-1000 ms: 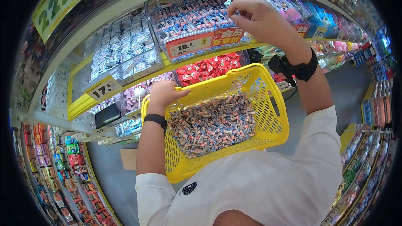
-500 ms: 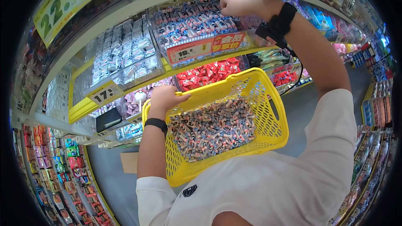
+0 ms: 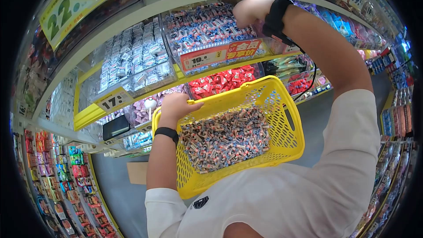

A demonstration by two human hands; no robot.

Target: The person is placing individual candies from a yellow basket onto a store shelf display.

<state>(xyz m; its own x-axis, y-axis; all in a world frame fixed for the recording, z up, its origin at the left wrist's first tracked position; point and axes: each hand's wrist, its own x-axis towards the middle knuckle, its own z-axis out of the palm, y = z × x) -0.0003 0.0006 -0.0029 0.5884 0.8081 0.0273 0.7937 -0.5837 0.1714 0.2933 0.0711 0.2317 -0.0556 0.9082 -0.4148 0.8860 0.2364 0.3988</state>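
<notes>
A yellow plastic basket (image 3: 288, 89) with perforated sides is tilted against my front. My left hand (image 3: 175, 105) is closed over its rim on the left side, the thumb lying along the edge. Many small wrapped candies (image 3: 224, 139) cover the basket's bottom. My right hand (image 3: 252, 11) reaches into a clear shelf bin with similar blue, white and pink wrapped candies (image 3: 198, 24). Its fingers are curled down at the bin's right part; their tips and anything in them are hidden. Black bands sit on both wrists, the right one with a cable.
A red price sign (image 3: 220, 56) fronts the bin. Left of it are white-and-blue packets (image 3: 132, 57); below lie red-wrapped candies (image 3: 222, 81). A dark phone-like object (image 3: 116, 126) rests at the lower shelf's edge. A white shelf edge (image 3: 145, 11) arches above; a cardboard piece (image 3: 137, 172) is on the floor.
My right hand has moved slightly right and down, with its fingers lower against the candies in the bin. My left hand keeps its hold on the basket. The view has shifted a little.
</notes>
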